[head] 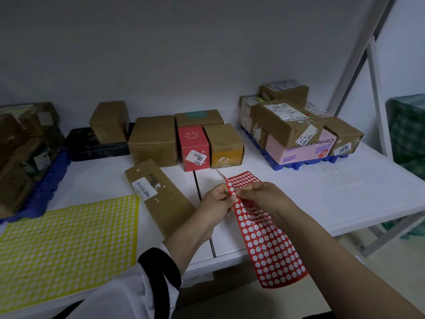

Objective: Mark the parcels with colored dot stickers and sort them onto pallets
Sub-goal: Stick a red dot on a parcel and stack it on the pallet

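Left grip and right grip pinch the red sheet over the worktop front edge; left pallet and right pallet hold parcels.

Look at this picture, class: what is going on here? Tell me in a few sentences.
A person pinches a red sticker sheet near its top with left hand and right hand, seemingly peeling a dot. A long brown parcel lies on the white table beside the hands; no dot shows on it. A yellow sticker sheet lies flat at the left. A row of parcels stands at the back, and the left blue pallet and right blue pallet already carry parcels.
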